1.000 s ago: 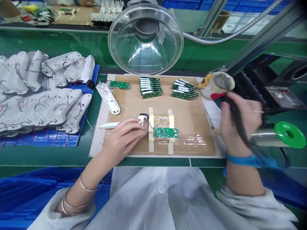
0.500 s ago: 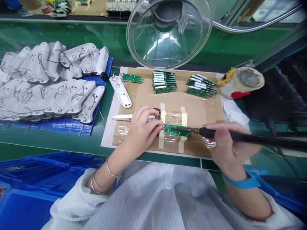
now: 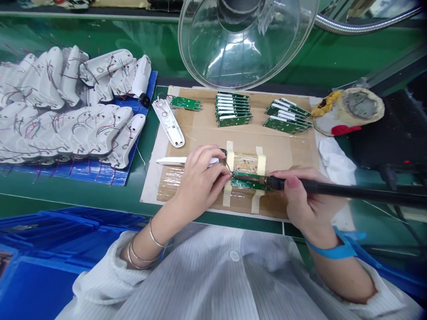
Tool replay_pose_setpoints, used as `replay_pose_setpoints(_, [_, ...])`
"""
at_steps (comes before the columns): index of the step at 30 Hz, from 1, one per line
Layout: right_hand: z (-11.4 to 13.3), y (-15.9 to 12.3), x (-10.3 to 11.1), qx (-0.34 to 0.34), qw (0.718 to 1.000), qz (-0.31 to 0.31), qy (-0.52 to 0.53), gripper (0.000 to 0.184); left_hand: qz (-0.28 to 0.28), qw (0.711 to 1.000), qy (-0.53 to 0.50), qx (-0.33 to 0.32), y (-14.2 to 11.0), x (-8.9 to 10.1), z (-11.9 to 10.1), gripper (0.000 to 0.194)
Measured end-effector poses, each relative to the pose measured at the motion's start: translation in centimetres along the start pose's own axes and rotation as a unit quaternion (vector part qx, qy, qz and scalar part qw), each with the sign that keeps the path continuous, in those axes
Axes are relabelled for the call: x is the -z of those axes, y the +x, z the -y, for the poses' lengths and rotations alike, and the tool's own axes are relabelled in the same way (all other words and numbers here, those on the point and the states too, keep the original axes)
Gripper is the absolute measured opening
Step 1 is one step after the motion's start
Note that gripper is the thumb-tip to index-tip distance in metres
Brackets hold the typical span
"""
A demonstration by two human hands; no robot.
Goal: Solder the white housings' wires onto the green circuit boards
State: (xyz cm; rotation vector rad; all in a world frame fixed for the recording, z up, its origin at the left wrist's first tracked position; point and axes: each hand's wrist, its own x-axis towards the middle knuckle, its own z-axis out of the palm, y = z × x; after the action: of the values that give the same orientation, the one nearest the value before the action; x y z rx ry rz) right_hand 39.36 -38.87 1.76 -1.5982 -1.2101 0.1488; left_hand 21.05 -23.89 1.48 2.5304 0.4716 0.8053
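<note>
Soldering proceeds on the green circuit board (image 3: 248, 182), which sits between two tape strips on the cardboard mat (image 3: 207, 129) near the front edge of the table (image 3: 83, 195). Right hand (image 3: 308, 202): fingers clenched around the soldering iron (image 3: 333, 190), tip touching the board's left end. Left hand (image 3: 200, 182): fingers pinched on the wires (image 3: 228, 168) at that same edge. Judged good practice: steady the wire against its pad, heat pad and wire together, keep fingertips clear of the tip, avoid bridging neighbouring pads
</note>
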Motion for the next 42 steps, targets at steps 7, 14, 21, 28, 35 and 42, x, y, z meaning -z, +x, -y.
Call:
replay_pose_setpoints(7, [0.3,0.5,0.8,0.075,0.986,-0.151,0.007,0.013,-0.006,1.000,0.004,-0.002,0.0,-0.2,-0.1,0.005])
replay_pose_setpoints(14, [1.7,-1.7,0.7,-0.033,0.995,0.060,-0.068,0.035,0.014,1.000,0.005,-0.011,-0.1,1.2,0.3,0.006])
replay_pose_setpoints(21, [0.3,-3.2,-0.2,0.053,0.983,0.127,-0.121,0.065,0.215,0.961,0.173,0.019,-2.0,7.3,-0.7,0.026])
replay_pose_setpoints(28, [0.1,-3.7,0.5,0.050,0.976,0.208,-0.043,0.096,0.326,0.941,-0.066,0.067,-2.8,5.6,-5.5,0.051])
replay_pose_setpoints(35, [0.3,-3.6,0.1,0.068,0.972,0.213,-0.069,0.095,0.237,0.949,0.184,-0.102,-0.1,3.8,-5.1,0.011])
replay_pose_setpoints(42, [0.5,-3.6,0.4,0.069,0.971,0.218,-0.069,0.089,0.228,0.933,0.199,-0.193,1.0,2.3,-5.6,0.016])
